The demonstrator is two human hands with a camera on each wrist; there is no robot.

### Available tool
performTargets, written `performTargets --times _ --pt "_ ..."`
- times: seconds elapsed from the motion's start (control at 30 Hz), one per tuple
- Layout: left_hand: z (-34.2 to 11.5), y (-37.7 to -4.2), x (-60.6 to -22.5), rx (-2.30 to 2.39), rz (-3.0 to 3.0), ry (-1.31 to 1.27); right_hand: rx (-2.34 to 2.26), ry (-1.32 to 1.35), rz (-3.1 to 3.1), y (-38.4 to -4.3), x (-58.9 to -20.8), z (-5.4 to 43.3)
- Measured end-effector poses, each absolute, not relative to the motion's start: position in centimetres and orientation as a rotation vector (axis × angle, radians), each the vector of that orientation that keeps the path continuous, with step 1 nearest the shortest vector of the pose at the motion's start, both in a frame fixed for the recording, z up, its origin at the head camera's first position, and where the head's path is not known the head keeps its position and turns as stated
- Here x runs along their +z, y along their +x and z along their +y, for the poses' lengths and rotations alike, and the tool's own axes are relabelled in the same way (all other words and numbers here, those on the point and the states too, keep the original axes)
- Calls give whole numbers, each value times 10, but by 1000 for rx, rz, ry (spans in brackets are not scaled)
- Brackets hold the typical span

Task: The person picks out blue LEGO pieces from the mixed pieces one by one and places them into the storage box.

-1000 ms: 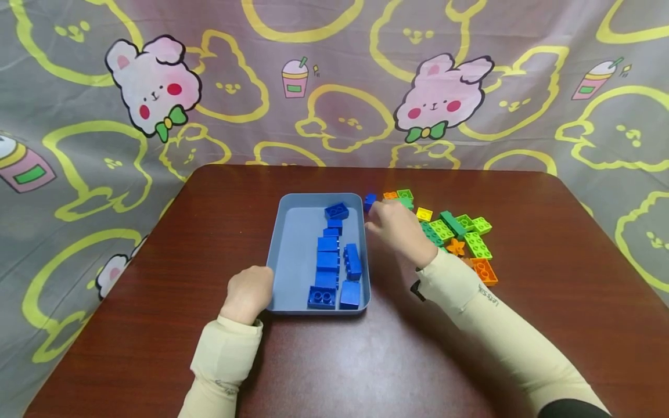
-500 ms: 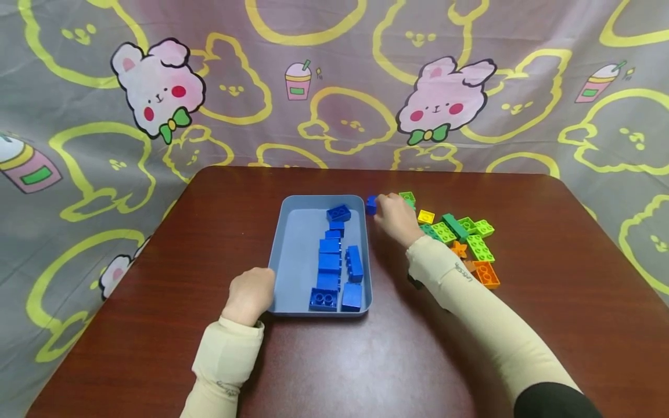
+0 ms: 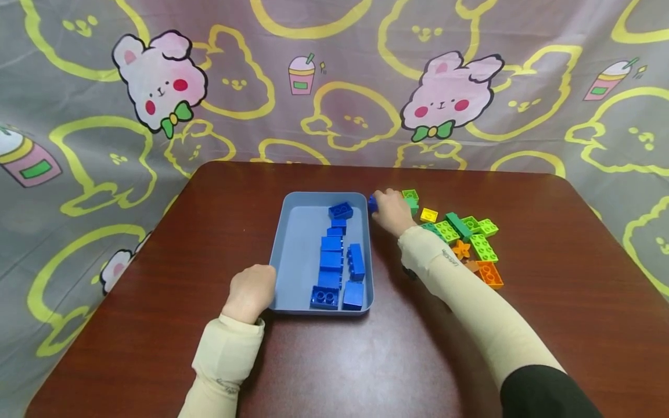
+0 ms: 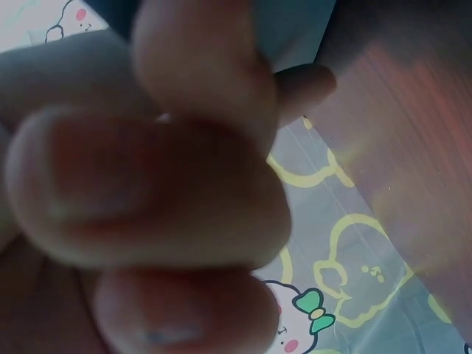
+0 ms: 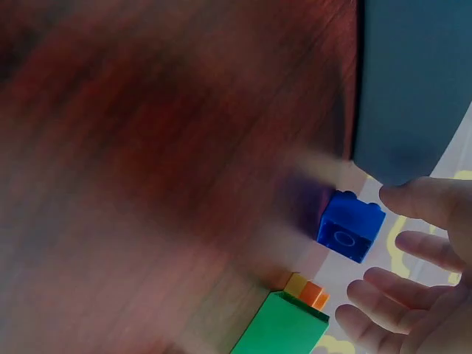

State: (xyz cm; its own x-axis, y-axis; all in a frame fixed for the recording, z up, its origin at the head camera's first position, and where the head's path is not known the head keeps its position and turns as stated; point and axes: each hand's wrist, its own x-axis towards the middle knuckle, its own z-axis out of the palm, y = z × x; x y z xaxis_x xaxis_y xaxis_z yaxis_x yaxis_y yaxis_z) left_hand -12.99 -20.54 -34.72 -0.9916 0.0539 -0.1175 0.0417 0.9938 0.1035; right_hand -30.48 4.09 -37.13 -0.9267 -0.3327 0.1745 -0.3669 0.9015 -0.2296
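Note:
A shallow blue-grey tray [image 3: 295, 255] stands mid-table with several blue toy building bricks [image 3: 331, 261] in it, mostly along its right side. My left hand [image 3: 250, 293] grips the tray's left edge near the front corner; its curled fingers [image 4: 147, 192] fill the left wrist view. Beyond the tray's far right corner, my right hand [image 3: 393, 213] hovers beside a single blue brick [image 5: 350, 225] on the table. In the right wrist view its fingers [image 5: 398, 287] are spread and loosely bent, apart from that brick. In the head view the hand partly covers the brick.
Right of the tray lies a loose group of green bricks [image 3: 446, 231], with a yellow brick [image 3: 429, 215], an orange flower piece [image 3: 461, 249] and an orange brick [image 3: 490, 274]. A patterned curtain [image 3: 345, 69] hangs behind the brown table [image 3: 209, 197].
My right hand has moved farther away from me, closer to the lone blue brick, and now covers the orange brick behind it. My left hand stays at the tray's edge.

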Motion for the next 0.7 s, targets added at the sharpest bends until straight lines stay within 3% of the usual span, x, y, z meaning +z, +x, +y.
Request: performTargets --times 0.7 --pt "-205 -132 -348 151 3011 63 333 453 -3034 -327 -380 31"
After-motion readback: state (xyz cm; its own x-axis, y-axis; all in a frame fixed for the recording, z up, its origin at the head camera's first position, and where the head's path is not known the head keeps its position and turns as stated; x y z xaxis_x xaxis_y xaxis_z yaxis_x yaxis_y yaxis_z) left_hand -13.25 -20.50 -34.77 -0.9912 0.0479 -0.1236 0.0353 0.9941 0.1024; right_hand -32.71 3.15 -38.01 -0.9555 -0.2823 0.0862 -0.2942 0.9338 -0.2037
